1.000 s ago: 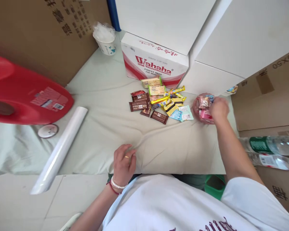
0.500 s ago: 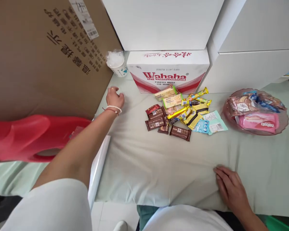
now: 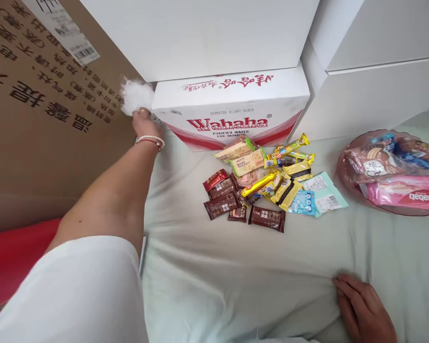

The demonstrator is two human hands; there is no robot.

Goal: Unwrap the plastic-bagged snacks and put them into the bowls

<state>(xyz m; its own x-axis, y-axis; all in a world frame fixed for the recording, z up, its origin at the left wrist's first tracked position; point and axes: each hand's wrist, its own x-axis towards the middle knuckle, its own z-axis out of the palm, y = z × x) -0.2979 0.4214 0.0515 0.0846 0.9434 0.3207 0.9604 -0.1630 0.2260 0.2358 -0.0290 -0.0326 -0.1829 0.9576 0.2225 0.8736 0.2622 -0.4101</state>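
Note:
At the back left, my left hand [image 3: 146,126] is closed round a paper cup [image 3: 158,121], which it mostly hides. White, fluffy, clear-looking plastic [image 3: 137,96] bulges from the cup's top. My right hand [image 3: 366,307] rests low on the right, fingers together, pinching the pale green cloth [image 3: 257,267], whose folds run to the fingertips. Between the hands lies a pile of wrapped snacks: brown chocolate wafer packs [image 3: 266,218], green-edged biscuit packs [image 3: 248,162], yellow sticks [image 3: 259,184], yellow-and-black packs [image 3: 285,193] and a light-blue sachet [image 3: 325,194].
A white and red Wahaha water carton [image 3: 232,114] stands behind the snacks. Beside it rise white cabinets [image 3: 386,90] and a large brown cardboard box [image 3: 57,138]. To the right, a pink clear bowl [image 3: 343,176] holds packaged snacks. A red plastic object [image 3: 17,262] is at lower left.
My left hand has moved forward and left from the bare cloth to the paper cup and taken hold of it. The view has shifted closer; my right hand keeps its place on the cloth.

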